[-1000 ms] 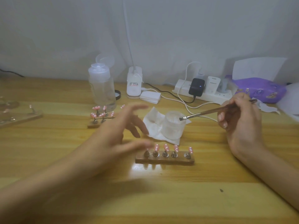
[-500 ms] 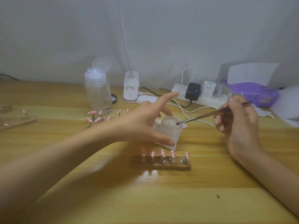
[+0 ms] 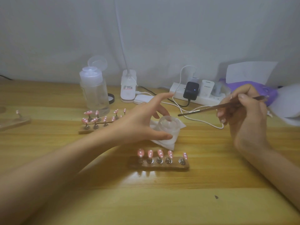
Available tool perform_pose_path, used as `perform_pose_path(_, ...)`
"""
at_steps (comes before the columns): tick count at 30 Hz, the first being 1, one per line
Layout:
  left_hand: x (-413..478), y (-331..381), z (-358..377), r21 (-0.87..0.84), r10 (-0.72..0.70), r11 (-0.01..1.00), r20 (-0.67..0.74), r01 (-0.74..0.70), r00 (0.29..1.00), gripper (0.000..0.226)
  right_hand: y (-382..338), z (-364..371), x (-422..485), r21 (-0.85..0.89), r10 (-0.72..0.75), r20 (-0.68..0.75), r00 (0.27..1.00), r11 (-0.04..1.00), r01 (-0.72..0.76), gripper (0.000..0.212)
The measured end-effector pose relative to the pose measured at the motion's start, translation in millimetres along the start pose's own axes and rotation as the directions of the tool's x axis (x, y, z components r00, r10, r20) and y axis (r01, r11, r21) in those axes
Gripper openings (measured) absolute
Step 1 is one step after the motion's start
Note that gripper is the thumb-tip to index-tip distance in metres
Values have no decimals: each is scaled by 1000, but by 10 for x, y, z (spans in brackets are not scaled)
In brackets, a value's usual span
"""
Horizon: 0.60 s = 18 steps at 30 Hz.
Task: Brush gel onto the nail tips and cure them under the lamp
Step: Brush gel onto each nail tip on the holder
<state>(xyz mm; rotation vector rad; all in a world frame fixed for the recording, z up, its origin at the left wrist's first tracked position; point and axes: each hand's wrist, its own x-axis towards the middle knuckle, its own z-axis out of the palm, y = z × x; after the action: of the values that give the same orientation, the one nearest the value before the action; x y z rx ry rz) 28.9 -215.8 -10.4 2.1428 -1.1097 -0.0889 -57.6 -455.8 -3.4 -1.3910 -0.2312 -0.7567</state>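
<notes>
At a wooden desk [image 3: 162, 200], a person's L hand [image 3: 139, 125] grips a frosted jar [image 3: 170, 125] w/ thumb & curled fingers, index raised; the jar sits on a white tissue [image 3: 165, 143]. R hand [image 3: 243, 116] pinches a slim brush [image 3: 203, 109], its tip just beside the jar's rim, not touching. Five pink nail tips [image 3: 159, 153] stand on a wooden holder [image 3: 162, 167] in front of the jar, mid-desk.

I count two hands, left hand [image 3: 139, 125] and right hand [image 3: 243, 114], one brush [image 3: 203, 109], one jar [image 3: 168, 127], three stands [image 3: 162, 167], five pink tips [image 3: 159, 153] on the nearest, one bottle [image 3: 95, 95], one power strip [image 3: 177, 92].
</notes>
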Motion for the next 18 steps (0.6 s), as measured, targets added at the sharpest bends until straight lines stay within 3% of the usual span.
perform_pose_path(5,-11,12,1,10,8,1000,-5,-8,1000,97,-40,26,-36,-88,-67,165,984,993,83,33)
perform_pose_path(10,-19,37,-8,15,-11,1000,6,11,1000,102,-78,-17,-6,-100,-86,138,987,990,100,16)
perform_pose_path(14,-89,74,-124,-82,-76,993,88,83,993,116,-42,-57,20,-35,-16,23,1000,999,17,16)
perform_pose_path(18,-338,162,-318,-171,-52,984,-10,50,999,92,21,-67,42,54,72,-36,997,996,-70,16)
